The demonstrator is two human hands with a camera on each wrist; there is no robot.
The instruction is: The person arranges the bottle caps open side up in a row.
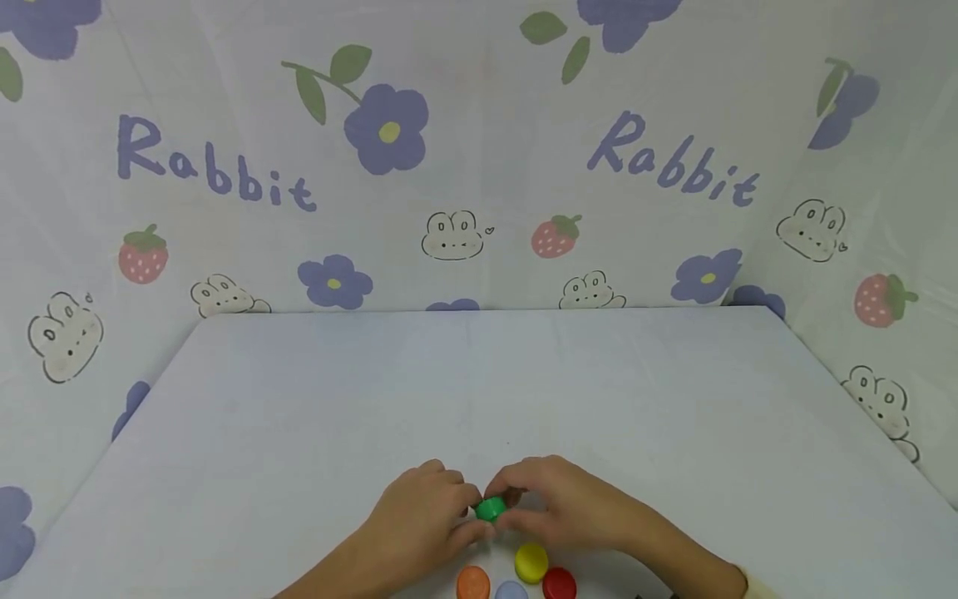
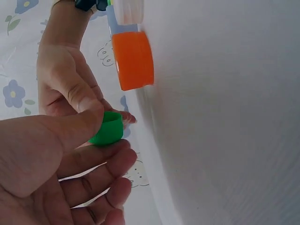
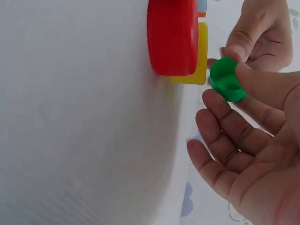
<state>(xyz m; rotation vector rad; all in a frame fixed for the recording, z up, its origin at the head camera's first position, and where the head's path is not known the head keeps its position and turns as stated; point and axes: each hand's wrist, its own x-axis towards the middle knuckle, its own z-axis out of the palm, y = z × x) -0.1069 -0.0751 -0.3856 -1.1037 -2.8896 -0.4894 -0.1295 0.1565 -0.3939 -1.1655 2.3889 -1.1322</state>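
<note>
Between the fingertips of both hands is a small green cap (image 1: 491,508), round and hollow. Its open inside faces the camera in the right wrist view (image 3: 226,79). The left hand (image 1: 422,516) pinches it from the left, thumb above and index finger below in the left wrist view. From the right, the right hand (image 1: 565,503) pinches it between thumb and index finger, with the other fingers loosely bent. In both wrist views the cap appears raised off the white table (image 1: 479,391). Some fingertips behind the cap are hidden.
Close in front of the hands, near the lower frame edge, stand several round pieces: orange (image 1: 473,582), yellow (image 1: 531,563), red (image 1: 560,584) and light blue (image 1: 512,591). A patterned cloth (image 1: 479,166) with rabbits and flowers encloses the table's back and sides.
</note>
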